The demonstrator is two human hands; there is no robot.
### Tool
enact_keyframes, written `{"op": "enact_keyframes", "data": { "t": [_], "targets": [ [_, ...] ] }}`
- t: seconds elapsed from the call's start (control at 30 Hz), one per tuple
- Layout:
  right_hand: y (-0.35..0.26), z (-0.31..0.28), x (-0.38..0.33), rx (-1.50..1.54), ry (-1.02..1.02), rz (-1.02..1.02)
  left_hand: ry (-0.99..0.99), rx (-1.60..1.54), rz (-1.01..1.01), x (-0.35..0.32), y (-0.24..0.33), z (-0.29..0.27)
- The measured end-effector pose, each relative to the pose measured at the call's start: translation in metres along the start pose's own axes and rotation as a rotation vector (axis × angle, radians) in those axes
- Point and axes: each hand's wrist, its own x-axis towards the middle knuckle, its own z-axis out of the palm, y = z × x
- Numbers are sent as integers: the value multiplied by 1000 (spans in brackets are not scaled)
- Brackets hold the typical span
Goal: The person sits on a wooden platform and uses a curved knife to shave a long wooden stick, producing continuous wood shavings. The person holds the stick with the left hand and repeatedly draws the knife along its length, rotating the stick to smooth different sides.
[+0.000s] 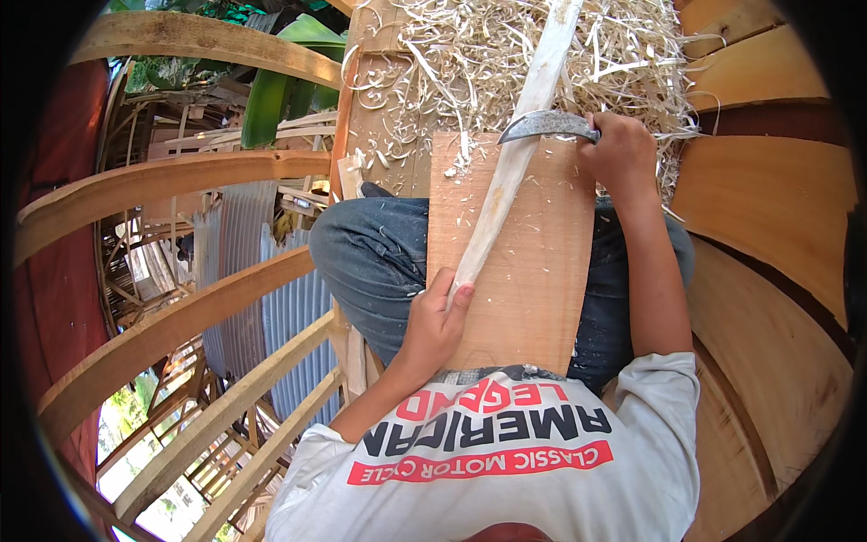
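A long pale wooden stick (507, 178) slants from my lap up past the far edge of the view. Its near end is wrapped by the fingers of my left hand (436, 323). My right hand (623, 155) is closed round the handle of a curved knife (547, 126), whose handle is mostly hidden in the fist. The grey blade lies across the stick, its tip pointing left. Under the stick, a flat wooden board (533, 262) rests across my crossed legs, with a few small chips on it.
Curly wood shavings (623, 54) heap over the plank floor (388, 117) beyond the board. Wooden rails (181, 185) run along the left, with corrugated metal sheets (298, 316) and a green leaf (268, 99) outside them. A wall of wide planks (768, 190) stands close on the right.
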Motion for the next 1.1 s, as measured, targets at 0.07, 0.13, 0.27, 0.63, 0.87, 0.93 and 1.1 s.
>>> {"op": "enact_keyframes", "data": {
  "t": [0.07, 0.13, 0.27, 0.63, 0.87, 0.93, 1.1],
  "targets": [
    [6, 2, 8, -30, 33, 37, -28, 39, -12, -1, 0, 0],
    [33, -1, 42, 16, -56, 350, -45, 47, 4, -3, 0, 4],
    [88, -5, 74, -96, 19, 468, -74, 11, 16, 0, 1, 2],
    [62, 2, 48, 235, 58, 460, -87, -295, -125, 2, -16, 1],
    [21, -13, 28, 342, 19, -103, -122, -378, -101, 4, -18, -5],
    [10, -3, 17, 265, -28, -136, -105, -288, -73, 4, -16, -6],
    [-2, -2, 21, 98, 15, 136, -41, -49, 68, 3, -3, -7]
  ]
}}
